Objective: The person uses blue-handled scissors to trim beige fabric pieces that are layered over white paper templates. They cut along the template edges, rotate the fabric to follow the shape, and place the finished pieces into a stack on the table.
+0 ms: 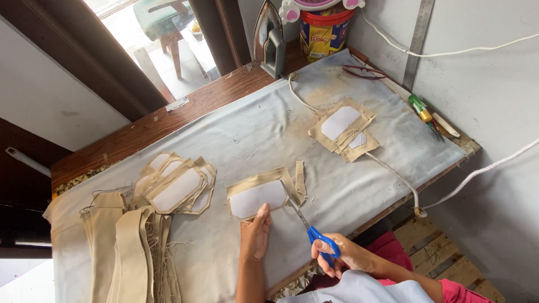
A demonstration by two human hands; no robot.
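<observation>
Left hand lies flat, fingers together, pinning the near edge of the tan fabric piece with a white paper template. Right hand is clamped in the blue-handled scissors, blades angling far-left at the piece's right end. The piece's long axis runs left-right on the grey cloth-covered table, just beyond both hands; trimmed strips lie beside it.
</observation>
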